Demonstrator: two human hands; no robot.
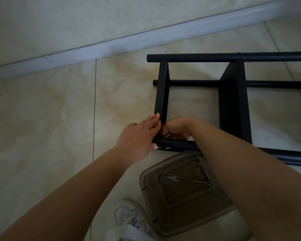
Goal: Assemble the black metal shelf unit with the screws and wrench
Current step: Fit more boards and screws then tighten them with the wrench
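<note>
Both hands at the near corner of the black shelf unit (233, 101), which lies on its side on the tiled floor (42, 119).
Left hand (137, 138) lies flat, straight fingers against the end panel; right hand (176, 126) curls at the corner joint — what it grips is hidden. Below, a plastic lid (184, 220) holds the wrench (171, 178) and screws (201, 182).

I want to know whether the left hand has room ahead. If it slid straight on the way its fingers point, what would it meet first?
The left hand points up and to the right, and its fingers already lie against the shelf's end panel. So it would meet that panel first, though depth is hard to judge.
</note>
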